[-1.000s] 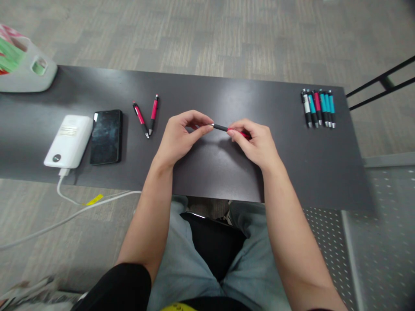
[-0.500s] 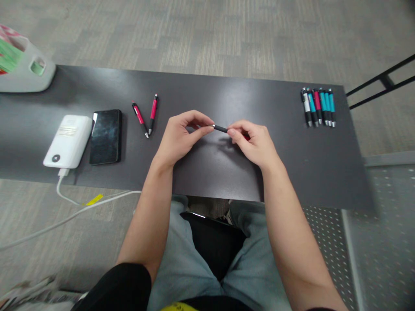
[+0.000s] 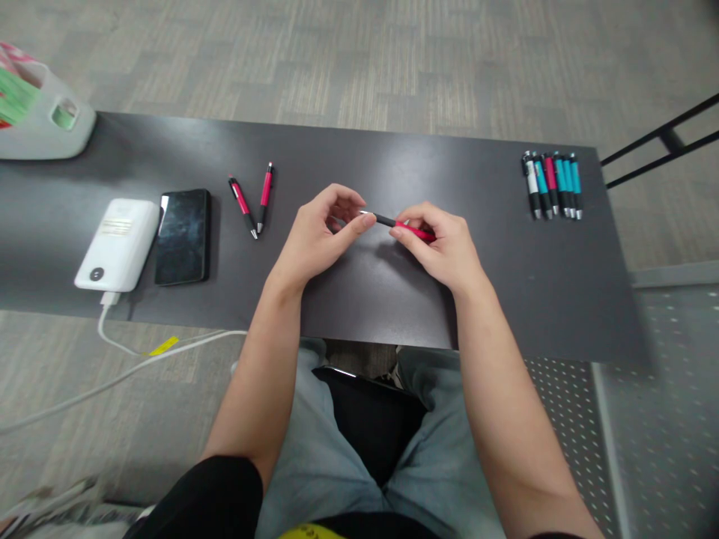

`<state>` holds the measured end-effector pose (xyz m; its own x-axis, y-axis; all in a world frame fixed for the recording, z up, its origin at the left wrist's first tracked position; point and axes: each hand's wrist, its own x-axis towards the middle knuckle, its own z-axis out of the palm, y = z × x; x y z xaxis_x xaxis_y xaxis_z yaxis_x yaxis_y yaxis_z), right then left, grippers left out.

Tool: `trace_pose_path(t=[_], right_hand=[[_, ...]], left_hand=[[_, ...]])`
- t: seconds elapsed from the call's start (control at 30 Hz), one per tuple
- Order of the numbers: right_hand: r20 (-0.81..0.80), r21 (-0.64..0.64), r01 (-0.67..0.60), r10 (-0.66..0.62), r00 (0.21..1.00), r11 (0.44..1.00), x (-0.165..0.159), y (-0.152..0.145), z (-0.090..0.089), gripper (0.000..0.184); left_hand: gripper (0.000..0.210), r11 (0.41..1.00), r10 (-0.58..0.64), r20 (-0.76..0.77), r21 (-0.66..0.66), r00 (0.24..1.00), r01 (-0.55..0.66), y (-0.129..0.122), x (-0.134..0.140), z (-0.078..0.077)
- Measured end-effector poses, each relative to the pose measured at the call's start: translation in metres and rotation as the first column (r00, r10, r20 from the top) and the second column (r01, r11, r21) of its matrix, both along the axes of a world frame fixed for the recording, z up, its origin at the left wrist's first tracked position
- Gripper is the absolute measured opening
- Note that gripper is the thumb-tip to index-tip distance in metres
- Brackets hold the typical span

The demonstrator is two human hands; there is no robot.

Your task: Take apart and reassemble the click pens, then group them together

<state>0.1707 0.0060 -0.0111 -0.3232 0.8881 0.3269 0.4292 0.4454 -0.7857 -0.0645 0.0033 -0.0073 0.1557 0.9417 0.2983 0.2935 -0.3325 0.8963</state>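
A red pen with a black grip [image 3: 385,220] is held level between my hands, above the dark table. My right hand [image 3: 435,238] is closed around its red barrel. The pen's silver tip points left, between the thumb and forefinger of my left hand [image 3: 323,236]; the other left fingers curl loosely behind. Left of my left hand, two more red pens, a slanted one [image 3: 240,201] and a straighter one [image 3: 266,196], lie with their tips close together.
On the right of the table [image 3: 505,299] several pens [image 3: 549,180] lie side by side: white, blue and red. To the left are a black phone-like slab [image 3: 183,238], a white power bank [image 3: 119,243] with a cable [image 3: 106,322], and a white container [image 3: 67,138].
My left thumb and forefinger have parted slightly at the tip. More of the pen's red barrel shows at my right fingers, whose grip has shifted.
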Motion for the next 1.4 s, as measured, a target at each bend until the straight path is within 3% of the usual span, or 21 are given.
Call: trace_pose_path(t=[0.23, 0.5, 0.83, 0.97, 1.23, 1.4], right_hand=[[0.0, 0.043, -0.027, 0.027, 1.0, 0.999, 0.0001, 0.0011, 0.0008, 0.013], [0.01, -0.07, -0.059, 0.06, 0.998, 0.996, 0.0034, 0.0007, -0.0014, 0.011], [0.078, 0.083, -0.024, 0.018, 0.997, 0.996, -0.0001, -0.0011, 0.0028, 0.011], [0.151, 0.115, -0.028, 0.01, 0.988, 0.993, 0.0013, 0.0005, 0.0005, 0.009], [0.126, -0.004, -0.036, 0.037, 0.991, 0.999, 0.0009, 0.0027, 0.0031, 0.022], [0.06, -0.093, -0.051, 0.057, 0.997, 0.994, 0.002, 0.0025, 0.0067, 0.019]], left_hand=[[0.03, 0.998, 0.024, -0.18, 0.058, 0.983, -0.014, -0.0018, -0.0001, 0.0021], [0.015, 0.992, 0.052, -0.223, 0.123, 0.974, -0.025, -0.0025, -0.0008, 0.0033], [0.038, 0.997, 0.036, -0.202, 0.074, 0.979, -0.021, -0.0016, 0.0014, 0.0023], [0.034, 0.995, 0.038, -0.256, 0.098, 0.966, -0.014, -0.0016, 0.0023, 0.0027], [0.027, 0.986, 0.06, -0.286, 0.168, 0.956, -0.012, -0.0028, 0.0031, 0.0059], [0.026, 0.976, 0.029, -0.304, 0.212, 0.952, 0.038, -0.0037, 0.003, 0.0091]])
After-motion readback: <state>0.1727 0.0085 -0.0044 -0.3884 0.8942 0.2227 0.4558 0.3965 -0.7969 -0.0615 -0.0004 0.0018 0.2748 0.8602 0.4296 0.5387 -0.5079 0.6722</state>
